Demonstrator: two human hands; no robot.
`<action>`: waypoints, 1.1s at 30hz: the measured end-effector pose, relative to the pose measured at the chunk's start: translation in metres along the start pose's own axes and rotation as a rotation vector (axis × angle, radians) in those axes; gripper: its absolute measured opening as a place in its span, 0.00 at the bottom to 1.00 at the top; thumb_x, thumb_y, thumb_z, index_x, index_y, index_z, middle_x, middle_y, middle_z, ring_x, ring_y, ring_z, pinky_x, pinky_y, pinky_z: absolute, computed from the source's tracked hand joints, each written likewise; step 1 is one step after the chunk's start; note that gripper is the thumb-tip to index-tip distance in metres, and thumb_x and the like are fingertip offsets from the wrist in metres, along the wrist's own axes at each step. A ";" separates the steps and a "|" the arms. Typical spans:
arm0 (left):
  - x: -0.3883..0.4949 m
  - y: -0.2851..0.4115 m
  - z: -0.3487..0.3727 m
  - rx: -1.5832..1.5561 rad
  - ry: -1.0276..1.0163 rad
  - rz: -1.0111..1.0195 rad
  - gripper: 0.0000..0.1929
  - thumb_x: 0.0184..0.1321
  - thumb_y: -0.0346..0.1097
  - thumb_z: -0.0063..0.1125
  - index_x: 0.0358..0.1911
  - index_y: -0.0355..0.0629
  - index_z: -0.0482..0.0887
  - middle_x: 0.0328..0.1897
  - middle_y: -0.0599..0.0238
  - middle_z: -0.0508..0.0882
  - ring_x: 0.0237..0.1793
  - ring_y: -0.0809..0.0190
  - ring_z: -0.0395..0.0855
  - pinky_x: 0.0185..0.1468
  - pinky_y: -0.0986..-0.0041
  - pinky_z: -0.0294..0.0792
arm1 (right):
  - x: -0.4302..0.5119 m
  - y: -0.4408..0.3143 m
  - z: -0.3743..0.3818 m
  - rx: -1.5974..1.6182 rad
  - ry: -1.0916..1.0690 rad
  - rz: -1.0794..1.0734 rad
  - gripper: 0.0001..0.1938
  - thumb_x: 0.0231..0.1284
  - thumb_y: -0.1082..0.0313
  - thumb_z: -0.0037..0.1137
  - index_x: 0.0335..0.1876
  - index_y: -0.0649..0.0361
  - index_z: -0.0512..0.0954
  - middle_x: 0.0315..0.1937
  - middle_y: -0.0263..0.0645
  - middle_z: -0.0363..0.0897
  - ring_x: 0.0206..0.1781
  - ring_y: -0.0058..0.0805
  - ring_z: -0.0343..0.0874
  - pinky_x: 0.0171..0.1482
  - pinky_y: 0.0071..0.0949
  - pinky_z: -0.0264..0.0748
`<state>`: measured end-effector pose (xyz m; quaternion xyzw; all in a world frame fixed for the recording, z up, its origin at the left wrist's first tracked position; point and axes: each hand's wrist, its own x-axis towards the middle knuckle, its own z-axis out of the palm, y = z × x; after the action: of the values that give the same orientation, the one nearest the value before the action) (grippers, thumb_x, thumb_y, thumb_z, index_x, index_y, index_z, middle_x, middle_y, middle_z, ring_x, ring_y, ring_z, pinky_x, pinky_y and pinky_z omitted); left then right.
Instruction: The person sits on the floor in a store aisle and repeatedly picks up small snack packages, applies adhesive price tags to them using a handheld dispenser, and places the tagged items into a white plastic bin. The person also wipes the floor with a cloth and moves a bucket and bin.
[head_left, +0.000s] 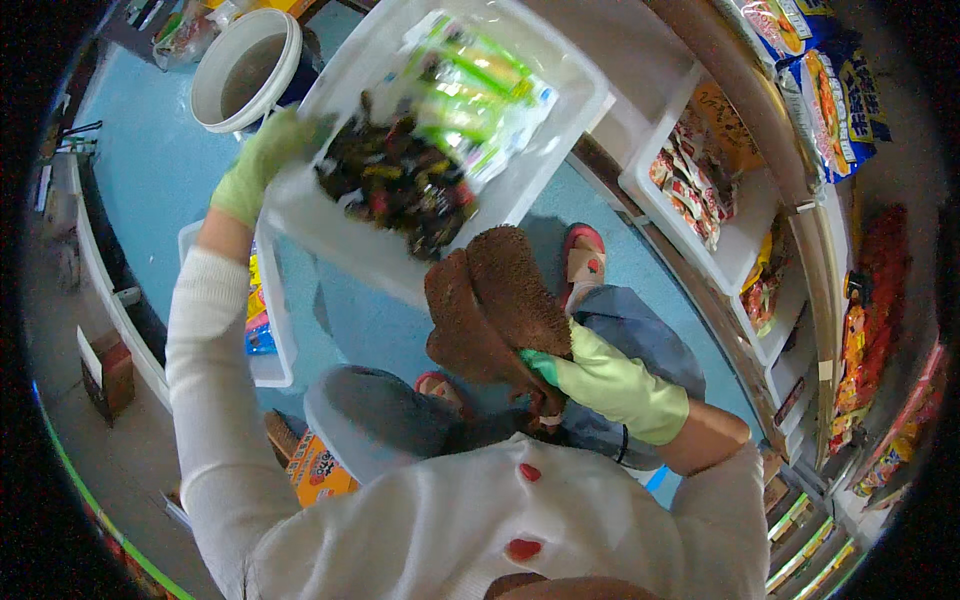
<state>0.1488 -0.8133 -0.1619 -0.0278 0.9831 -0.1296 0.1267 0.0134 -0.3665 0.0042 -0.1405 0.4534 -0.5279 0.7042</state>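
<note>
My left hand (277, 154), in a pale green glove, is at the left rim of a white plastic bin (360, 255); its fingers are blurred, so its grip cannot be told. Inside the bin lie a heap of small dark wrapped packets (397, 180) and several green-and-clear packages (480, 97). The bin looks tilted above the blue floor. My right hand (600, 375), gloved in the same green, is closed on a folded brown cloth (502, 300) just below the bin's near right corner.
A white bucket (244, 71) stands beyond my left hand. A smaller white tray (281, 360) with colorful packets is below it. Shelving on the right holds a white bin of snack packets (690, 187) and hanging blue bags (825, 112). An orange box (322, 469) lies by my left leg.
</note>
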 end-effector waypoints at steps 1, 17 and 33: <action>0.023 -0.002 -0.009 -0.480 -0.083 -0.203 0.17 0.59 0.39 0.53 0.51 0.44 0.79 0.32 0.57 0.83 0.27 0.62 0.79 0.32 0.72 0.71 | 0.000 -0.001 0.000 -0.044 -0.015 -0.052 0.22 0.67 0.71 0.43 0.66 0.59 0.58 0.50 0.36 0.72 0.46 0.22 0.74 0.47 0.24 0.73; 0.259 0.060 -0.113 -0.539 0.806 -0.356 0.22 0.51 0.45 0.58 0.48 0.43 0.78 0.46 0.55 0.81 0.45 0.48 0.79 0.51 0.61 0.69 | -0.015 0.011 -0.018 -0.132 0.145 -0.165 0.22 0.64 0.77 0.42 0.64 0.63 0.62 0.59 0.38 0.69 0.61 0.26 0.66 0.64 0.28 0.60; 0.202 0.145 -0.098 -0.541 0.644 -0.062 0.32 0.49 0.46 0.61 0.60 0.51 0.68 0.63 0.56 0.66 0.65 0.41 0.58 0.62 0.46 0.56 | 0.019 0.007 -0.003 -0.611 0.159 -0.066 0.22 0.66 0.71 0.45 0.64 0.68 0.61 0.58 0.40 0.69 0.61 0.29 0.67 0.63 0.31 0.61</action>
<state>-0.0747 -0.6665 -0.1572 -0.0474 0.9697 0.1274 -0.2028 0.0159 -0.3793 -0.0121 -0.3185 0.6400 -0.3992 0.5742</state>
